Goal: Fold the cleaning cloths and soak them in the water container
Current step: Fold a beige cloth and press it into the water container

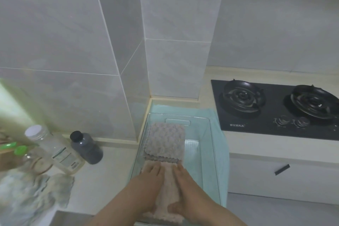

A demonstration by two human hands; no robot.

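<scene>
On my feed I see two bare hands — the left hand (149, 186) and the right hand (186, 189) — each joined to a bare forearm that is cut off by the bottom edge. The fingers (156, 168) are bare too; the blur hides finer detail from me.

You see a white brand mark (237, 125) on the black hob (275, 110), but it is unreadable. The clear bottle (48, 143) has a label (65, 158) that is blurred too.

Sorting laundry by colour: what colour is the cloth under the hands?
The cloth is pale pinkish-beige; head view.
</scene>
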